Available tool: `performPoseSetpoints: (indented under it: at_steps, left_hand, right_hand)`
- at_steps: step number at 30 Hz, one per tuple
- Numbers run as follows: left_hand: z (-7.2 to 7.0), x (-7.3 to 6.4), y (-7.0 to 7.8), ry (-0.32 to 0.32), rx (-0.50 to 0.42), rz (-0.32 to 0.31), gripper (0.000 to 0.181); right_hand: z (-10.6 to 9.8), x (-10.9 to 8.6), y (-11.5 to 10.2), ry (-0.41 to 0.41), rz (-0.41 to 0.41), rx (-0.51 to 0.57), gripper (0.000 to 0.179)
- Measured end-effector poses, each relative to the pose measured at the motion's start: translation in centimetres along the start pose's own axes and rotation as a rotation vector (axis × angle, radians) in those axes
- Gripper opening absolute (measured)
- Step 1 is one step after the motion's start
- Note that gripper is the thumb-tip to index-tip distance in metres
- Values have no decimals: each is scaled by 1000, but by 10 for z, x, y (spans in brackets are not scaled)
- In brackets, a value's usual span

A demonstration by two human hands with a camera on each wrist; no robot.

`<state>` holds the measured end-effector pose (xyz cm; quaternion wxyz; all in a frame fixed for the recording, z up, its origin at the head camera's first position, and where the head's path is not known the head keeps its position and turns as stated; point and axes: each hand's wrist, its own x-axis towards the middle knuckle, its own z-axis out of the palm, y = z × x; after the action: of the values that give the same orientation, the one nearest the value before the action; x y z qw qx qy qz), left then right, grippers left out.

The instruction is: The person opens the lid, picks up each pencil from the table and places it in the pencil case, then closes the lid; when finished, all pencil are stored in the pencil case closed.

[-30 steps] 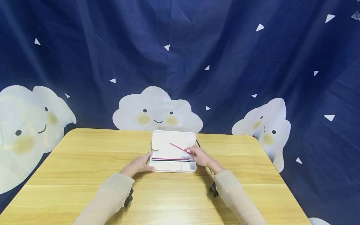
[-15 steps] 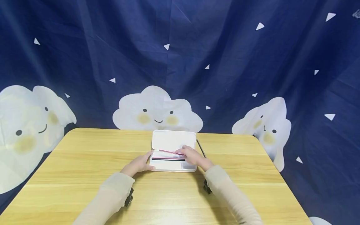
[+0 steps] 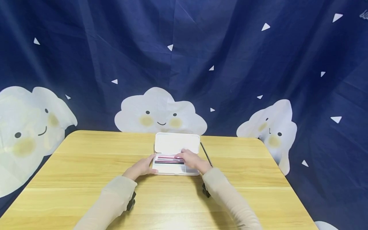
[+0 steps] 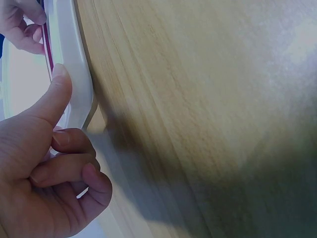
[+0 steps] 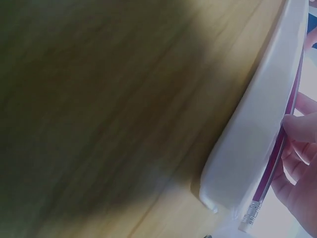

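Observation:
A white pencil case [image 3: 169, 142] lies on the table with its lid folded back. My left hand [image 3: 141, 168] grips the case's left end, its thumb on the near rim in the left wrist view. My right hand [image 3: 192, 159] reaches over the right half of the case and pinches a red pencil [image 3: 164, 157] between thumb and fingers. That pencil lies along the tray, near its hinge side. Nearer to me in the tray are a red-and-black striped pair of pencils [image 3: 166, 162], their right ends hidden by the hand. The right wrist view shows a pencil's metal ferrule [image 5: 253, 210] and pale eraser end.
A dark, thin pencil [image 3: 205, 154] lies on the wooden table [image 3: 100, 150] just right of the case, partly behind the right wrist. A dark blue curtain [image 3: 184, 38] with white clouds hangs behind the table's far edge.
My right hand has brought the red pencil down and left from over the lid into the tray, turning it level with the others. My left hand stays at the case's left end.

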<state>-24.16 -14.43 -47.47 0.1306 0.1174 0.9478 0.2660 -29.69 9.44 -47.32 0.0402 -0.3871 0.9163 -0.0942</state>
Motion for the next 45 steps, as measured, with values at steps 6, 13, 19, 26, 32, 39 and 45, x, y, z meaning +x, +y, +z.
performPoseSetpoints:
  at_steps: [6,13,19,26,32,39,45]
  left_hand:
    - [-1,0,0,5,-4,17,82]
    - [-1,-1,1,0,3,9,81]
    - [-1,-2,1,-2,5,6,81]
    - [-1,-2,1,0,-2,9,82]
    - [-1,-2,1,4,-6,12,82]
    - [0,-2,1,-3,-18,-6,82]
    - [-1,-2,1,-3,-21,-8,82]
  right_hand:
    - [2,5,-3,-26,4,-21,41]
    - [3,10,-8,-48,34,-9,37]
    - [4,10,-10,-28,1,-17,37]
    - [5,10,-8,-17,-16,-38,35]
    - [6,9,-8,-12,-16,-41,36]
    - [5,5,-6,7,-46,-29,29]
    - [3,1,-4,5,-23,24,30]
